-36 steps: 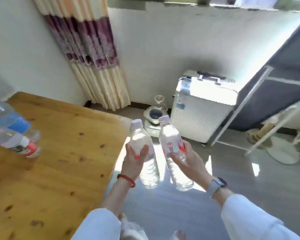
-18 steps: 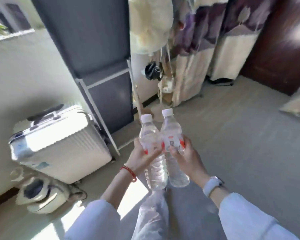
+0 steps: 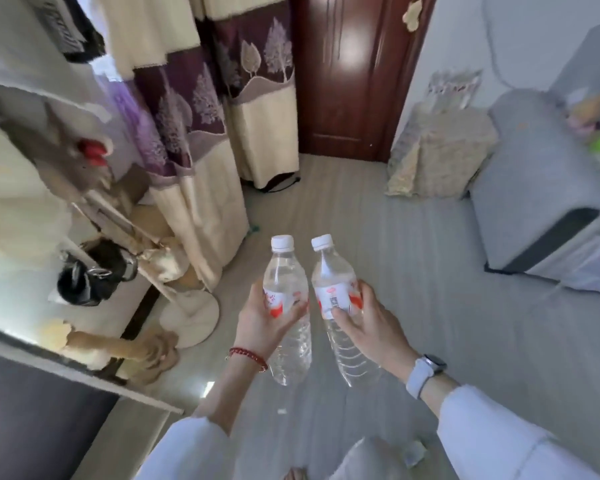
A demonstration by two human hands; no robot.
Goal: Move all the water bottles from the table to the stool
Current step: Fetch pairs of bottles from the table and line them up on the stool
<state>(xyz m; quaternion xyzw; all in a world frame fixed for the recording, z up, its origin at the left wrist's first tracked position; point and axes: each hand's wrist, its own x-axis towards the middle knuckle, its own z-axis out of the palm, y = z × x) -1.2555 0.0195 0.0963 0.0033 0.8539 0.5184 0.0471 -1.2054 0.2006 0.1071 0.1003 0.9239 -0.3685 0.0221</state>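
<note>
I have one bottle in each hand: my left hand (image 3: 262, 318) is wrapped around the label of the left bottle (image 3: 286, 306), and my right hand (image 3: 369, 323) is wrapped around the right bottle (image 3: 336, 299), both upright with caps on, carried side by side over the grey floor (image 3: 413, 271). Neither table nor stool is in view (so I am mid-carry, I judge). To do this well I should keep firm grips on the labels, hold the bottles apart, and find the stool before lowering either one.
</note>
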